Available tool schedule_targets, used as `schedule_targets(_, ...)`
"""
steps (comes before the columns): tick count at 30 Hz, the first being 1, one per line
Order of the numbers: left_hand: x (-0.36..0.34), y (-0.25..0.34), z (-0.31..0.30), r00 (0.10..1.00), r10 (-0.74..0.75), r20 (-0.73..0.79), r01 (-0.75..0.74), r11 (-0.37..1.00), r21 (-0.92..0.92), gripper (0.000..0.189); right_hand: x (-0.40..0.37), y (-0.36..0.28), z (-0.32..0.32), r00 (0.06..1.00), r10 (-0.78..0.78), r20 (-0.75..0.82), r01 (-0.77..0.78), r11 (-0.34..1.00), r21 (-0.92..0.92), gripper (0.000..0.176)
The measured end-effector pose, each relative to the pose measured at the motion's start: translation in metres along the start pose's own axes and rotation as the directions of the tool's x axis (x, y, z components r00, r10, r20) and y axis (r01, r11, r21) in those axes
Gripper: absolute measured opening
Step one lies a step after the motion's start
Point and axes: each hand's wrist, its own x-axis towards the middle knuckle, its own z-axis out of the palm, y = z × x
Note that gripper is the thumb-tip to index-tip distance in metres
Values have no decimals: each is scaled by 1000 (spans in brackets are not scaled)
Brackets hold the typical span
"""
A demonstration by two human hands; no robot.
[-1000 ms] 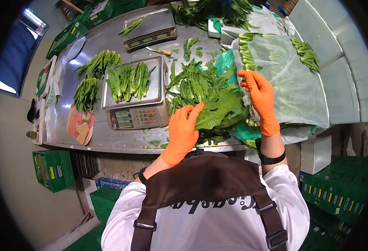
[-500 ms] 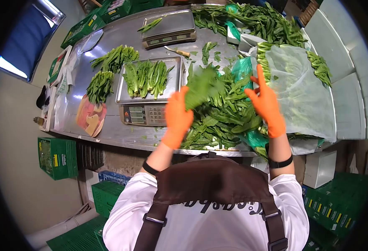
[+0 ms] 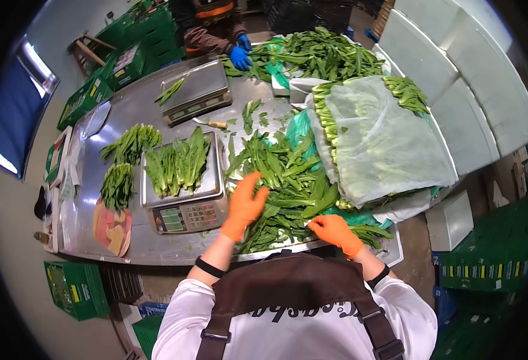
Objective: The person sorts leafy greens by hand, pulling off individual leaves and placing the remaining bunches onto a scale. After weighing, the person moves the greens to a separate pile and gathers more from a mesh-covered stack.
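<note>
My left hand (image 3: 246,204), in an orange glove, is over the left edge of the loose leafy greens (image 3: 288,198), thumb and fingers apart, holding nothing. At the pile's lower right is my right hand (image 3: 336,233), also gloved, with its fingers curled together at the leaves; whatever is between the fingertips is too small to make out. Left of my hands, a bunch of greens (image 3: 177,165) lies on the tray of a digital scale (image 3: 192,216). Two more bunches (image 3: 117,185) rest on the metal table (image 3: 162,246) farther left.
A second scale (image 3: 197,90) and a knife (image 3: 216,124) lie beyond. A co-worker's blue-gloved hands (image 3: 240,57) are at the back greens. Cloth-covered greens (image 3: 390,138) stand right, near white boxes (image 3: 462,114). Green crates (image 3: 75,288) are at the lower left.
The view has turned, and the co-worker has come into sight. My left hand has let go of the blurred leaves. My right hand has come down toward the table's near edge, its fingers now curled.
</note>
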Motion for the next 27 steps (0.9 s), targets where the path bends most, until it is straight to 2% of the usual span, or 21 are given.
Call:
schedule_targets(1,-11,2,25,986,-23,165,41,994,-106,42,1,8,6,994,88,66,-86,996,-35,41)
schedule_targets(2,-19,12,42,953,-37,300,97,978,-186,42,8,21,17,993,99,57,-97,995,-29,41)
schedule_targets(3,-27,20,55,902,-38,429,161,953,-255,41,18,37,28,973,216,84,-217,976,5,42)
schedule_targets(4,-37,12,76,873,-37,486,201,935,-291,43,23,46,31,939,326,114,-331,943,35,44)
schedule_targets(5,-44,2,95,840,-37,541,247,914,-322,45,25,43,31,937,332,108,-338,940,40,44)
schedule_targets(6,-49,4,102,802,-119,585,358,880,-313,46,29,33,36,927,369,64,-369,873,319,44)
schedule_targets(7,-55,-7,111,776,-195,599,440,848,-294,46,31,26,41,909,416,35,-359,735,576,43)
schedule_targets(9,-66,-35,126,806,-223,547,445,839,-313,45,45,40,67,936,305,-174,-188,853,488,38)
schedule_targets(11,-72,-44,128,850,-221,478,450,776,-441,40,52,52,83,918,352,-184,-191,797,574,35)
schedule_targets(13,-55,-19,103,763,-353,542,601,696,-393,38,38,30,65,943,289,-164,-102,722,685,30)
schedule_targets(15,-49,-5,91,776,-379,504,630,496,-598,39,20,5,40,969,243,-51,-127,660,741,25)
schedule_targets(16,-42,22,73,742,-417,525,670,425,-609,41,12,-2,28,968,248,-41,-136,654,744,25)
schedule_targets(18,-37,29,60,652,-331,682,754,179,-633,45,1,-14,7,996,33,87,-90,588,804,23)
schedule_targets(19,-36,35,53,615,-272,740,777,52,-627,45,-1,-20,-2,995,29,96,-95,586,804,23)
schedule_targets(20,-35,43,46,614,-282,737,777,49,-628,45,-3,-25,-10,992,-8,128,-99,586,804,23)
schedule_targets(22,-31,66,28,650,-261,714,729,481,-487,44,-1,-31,-18,988,-53,148,-91,577,812,22)
schedule_targets(23,-31,70,27,651,-269,710,730,479,-488,44,1,-33,-20,986,-58,154,-93,577,812,22)
schedule_targets(25,-33,78,29,706,-322,630,708,327,-626,41,5,-37,-22,998,-10,57,-44,507,861,24)
schedule_targets(26,-34,80,29,692,-417,589,705,217,-675,45,6,-37,-21,997,62,51,-75,518,852,23)
schedule_targets(27,-35,82,29,692,-425,583,703,216,-677,45,7,-36,-17,997,55,57,-78,518,852,23)
